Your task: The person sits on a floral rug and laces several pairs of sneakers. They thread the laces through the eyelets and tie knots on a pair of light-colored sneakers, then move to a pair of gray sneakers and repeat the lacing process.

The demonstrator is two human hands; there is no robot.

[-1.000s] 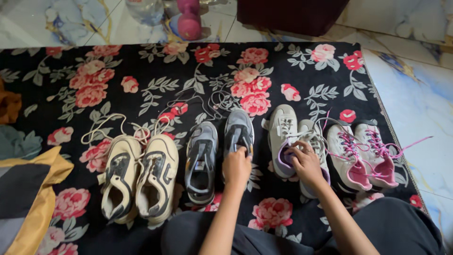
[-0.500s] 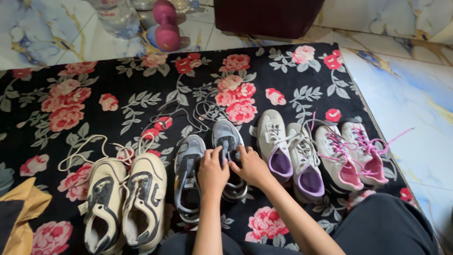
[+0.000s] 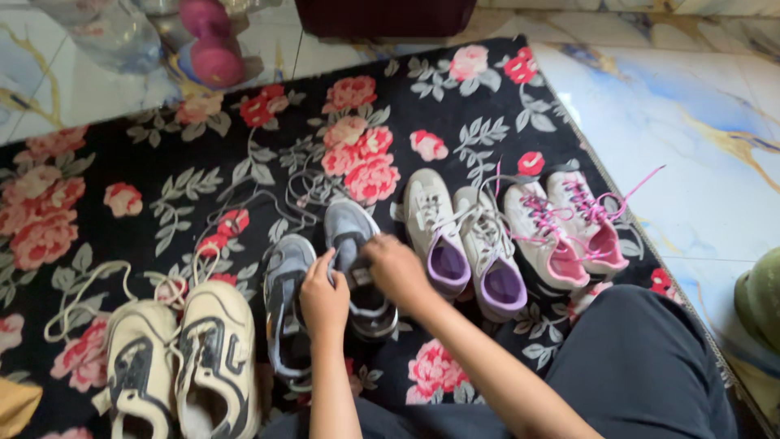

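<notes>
Both hands hold one grey sneaker (image 3: pixel 349 232) that lies on a black floral rug (image 3: pixel 146 175). My left hand (image 3: pixel 325 299) grips the left side of its opening. My right hand (image 3: pixel 396 270) grips the right side and covers part of the tongue. Its matching grey sneaker (image 3: pixel 284 280) lies just to the left, touching my left hand's side. Loose grey laces (image 3: pixel 305 191) lie on the rug beyond the toes.
A cream and black pair (image 3: pixel 183 366) lies at the left. A grey and purple pair (image 3: pixel 459 244) and a grey and pink pair (image 3: pixel 565 219) lie at the right. A pink dumbbell (image 3: pixel 207 41) and a plastic bottle (image 3: pixel 110 32) stand on the marble floor (image 3: pixel 691 122).
My right hand left the grey and purple shoe and came over to the grey sneaker, joining my left hand there. The view has swung to the right and down.
</notes>
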